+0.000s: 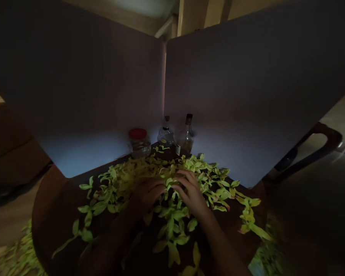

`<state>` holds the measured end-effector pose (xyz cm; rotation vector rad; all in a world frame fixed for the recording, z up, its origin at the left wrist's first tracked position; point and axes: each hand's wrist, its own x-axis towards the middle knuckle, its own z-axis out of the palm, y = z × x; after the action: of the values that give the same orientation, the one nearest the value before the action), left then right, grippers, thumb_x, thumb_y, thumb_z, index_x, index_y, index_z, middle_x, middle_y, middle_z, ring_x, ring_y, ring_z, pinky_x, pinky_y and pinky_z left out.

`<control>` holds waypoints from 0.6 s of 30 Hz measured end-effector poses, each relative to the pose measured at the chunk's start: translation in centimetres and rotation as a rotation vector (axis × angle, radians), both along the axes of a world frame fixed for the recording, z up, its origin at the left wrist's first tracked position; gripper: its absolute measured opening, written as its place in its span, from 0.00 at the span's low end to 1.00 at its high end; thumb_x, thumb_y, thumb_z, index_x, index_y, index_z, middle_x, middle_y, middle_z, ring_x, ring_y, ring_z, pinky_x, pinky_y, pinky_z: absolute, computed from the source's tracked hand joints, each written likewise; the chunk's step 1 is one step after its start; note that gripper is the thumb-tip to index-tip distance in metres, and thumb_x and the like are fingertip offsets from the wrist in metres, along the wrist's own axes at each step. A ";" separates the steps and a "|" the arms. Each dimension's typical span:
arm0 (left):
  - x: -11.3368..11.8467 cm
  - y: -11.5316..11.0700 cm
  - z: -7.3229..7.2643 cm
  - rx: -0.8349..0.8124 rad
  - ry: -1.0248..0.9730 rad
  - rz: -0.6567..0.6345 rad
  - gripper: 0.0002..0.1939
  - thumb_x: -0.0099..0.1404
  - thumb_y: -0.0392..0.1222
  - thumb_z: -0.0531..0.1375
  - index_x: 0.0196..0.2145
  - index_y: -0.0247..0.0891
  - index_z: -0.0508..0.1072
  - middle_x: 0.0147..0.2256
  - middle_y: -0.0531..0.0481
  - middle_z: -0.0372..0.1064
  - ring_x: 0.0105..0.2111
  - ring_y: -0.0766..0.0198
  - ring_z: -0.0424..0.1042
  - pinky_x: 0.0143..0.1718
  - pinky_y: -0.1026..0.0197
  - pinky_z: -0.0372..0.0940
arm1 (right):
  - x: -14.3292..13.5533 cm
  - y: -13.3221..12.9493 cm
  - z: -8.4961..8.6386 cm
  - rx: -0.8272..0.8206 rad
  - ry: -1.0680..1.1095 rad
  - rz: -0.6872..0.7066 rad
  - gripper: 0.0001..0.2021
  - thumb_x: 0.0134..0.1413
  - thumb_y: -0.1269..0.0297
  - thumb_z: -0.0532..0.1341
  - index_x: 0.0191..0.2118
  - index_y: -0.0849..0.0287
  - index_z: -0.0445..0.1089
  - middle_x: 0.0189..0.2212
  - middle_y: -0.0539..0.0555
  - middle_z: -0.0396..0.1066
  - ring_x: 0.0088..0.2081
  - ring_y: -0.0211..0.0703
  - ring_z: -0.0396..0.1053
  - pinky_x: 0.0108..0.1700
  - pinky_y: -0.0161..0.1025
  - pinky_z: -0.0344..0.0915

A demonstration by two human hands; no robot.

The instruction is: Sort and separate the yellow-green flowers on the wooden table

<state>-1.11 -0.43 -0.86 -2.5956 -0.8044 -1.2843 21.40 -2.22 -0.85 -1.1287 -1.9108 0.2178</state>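
Note:
A spread of yellow-green leafy sprigs (pixel 172 214) covers much of a dark round table (pixel 54 214). Over the middle of it, my left hand (pixel 149 193) rests with curved fingers among the leaves, deep in shadow. My right hand (pixel 191 189) faces it a short way to the right, its fingers bent and spread, touching leaves. A few leaves (pixel 169 182) lie between the two sets of fingertips. Neither hand visibly grips a sprig, though the left fingertips are dark and partly hidden.
Behind the leaves stand a red-lidded clear jar (pixel 139 143) and two glass bottles, a round one (pixel 166 135) and a taller one (pixel 185 140). Two pale panels (pixel 109 115) meet in a corner behind them. More leaves (pixel 20 253) lie on the floor. A dark chair (pixel 313 153) is at right.

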 end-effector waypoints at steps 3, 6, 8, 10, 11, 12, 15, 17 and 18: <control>-0.1 -0.3 0.1 0.013 0.010 -0.055 0.07 0.76 0.37 0.56 0.44 0.38 0.75 0.44 0.47 0.77 0.42 0.62 0.76 0.46 0.56 0.68 | -0.2 0.0 0.2 -0.012 0.053 0.022 0.09 0.67 0.57 0.60 0.45 0.54 0.75 0.47 0.58 0.73 0.53 0.52 0.69 0.56 0.49 0.66; -0.1 -0.4 0.2 0.021 -0.025 -0.052 0.07 0.75 0.37 0.58 0.46 0.37 0.75 0.45 0.46 0.77 0.43 0.60 0.77 0.45 0.57 0.71 | -0.2 0.0 0.4 -0.016 0.089 0.028 0.09 0.68 0.57 0.59 0.41 0.55 0.73 0.43 0.57 0.73 0.49 0.48 0.70 0.52 0.44 0.66; 0.0 -0.4 0.2 0.014 -0.055 -0.040 0.07 0.74 0.37 0.59 0.46 0.38 0.76 0.45 0.45 0.77 0.44 0.60 0.77 0.46 0.57 0.73 | -0.2 -0.1 0.5 -0.019 0.105 0.029 0.10 0.68 0.57 0.59 0.40 0.56 0.73 0.41 0.56 0.74 0.47 0.47 0.71 0.51 0.43 0.67; -0.1 -0.3 0.2 -0.007 -0.079 -0.036 0.07 0.74 0.36 0.59 0.46 0.38 0.75 0.46 0.44 0.76 0.47 0.60 0.77 0.50 0.57 0.74 | 0.0 0.0 0.5 -0.027 0.116 0.030 0.10 0.67 0.56 0.60 0.41 0.56 0.74 0.39 0.56 0.75 0.45 0.47 0.72 0.49 0.43 0.67; -0.1 -0.3 0.1 -0.020 -0.091 -0.034 0.07 0.74 0.36 0.59 0.46 0.38 0.75 0.47 0.44 0.76 0.48 0.60 0.77 0.51 0.57 0.74 | 0.0 0.0 0.4 -0.033 0.122 0.032 0.10 0.67 0.56 0.61 0.41 0.56 0.74 0.38 0.56 0.76 0.44 0.47 0.73 0.49 0.42 0.67; 0.0 -0.1 0.0 -0.033 -0.101 -0.035 0.06 0.74 0.36 0.59 0.46 0.38 0.75 0.49 0.44 0.76 0.49 0.60 0.77 0.53 0.57 0.74 | 0.1 0.1 0.3 -0.037 0.130 0.033 0.11 0.66 0.55 0.61 0.42 0.56 0.75 0.39 0.56 0.77 0.44 0.47 0.73 0.49 0.42 0.68; 0.2 0.5 -0.5 -0.074 -0.134 -0.051 0.07 0.73 0.37 0.60 0.47 0.38 0.75 0.52 0.43 0.74 0.50 0.59 0.77 0.55 0.57 0.73 | 0.2 0.4 0.0 -0.034 0.151 0.028 0.12 0.65 0.55 0.62 0.47 0.55 0.77 0.44 0.56 0.79 0.47 0.48 0.74 0.51 0.44 0.68; 0.5 0.9 -0.8 -0.102 -0.167 -0.069 0.07 0.74 0.39 0.60 0.47 0.39 0.75 0.51 0.44 0.75 0.49 0.60 0.78 0.55 0.57 0.74 | 0.2 0.6 -0.3 -0.014 0.151 0.022 0.13 0.65 0.57 0.62 0.50 0.54 0.78 0.44 0.56 0.79 0.47 0.48 0.74 0.51 0.45 0.69; 0.7 1.0 -0.9 -0.118 -0.187 -0.073 0.07 0.74 0.39 0.59 0.47 0.39 0.75 0.50 0.44 0.76 0.48 0.61 0.78 0.54 0.58 0.74 | 0.2 0.6 -0.4 0.002 0.148 0.018 0.12 0.65 0.57 0.63 0.49 0.54 0.78 0.42 0.56 0.80 0.46 0.48 0.74 0.50 0.45 0.69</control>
<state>-0.39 0.53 -1.74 -2.6465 -0.8457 -1.5656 21.57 -1.58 -1.20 -1.0645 -1.7900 0.3009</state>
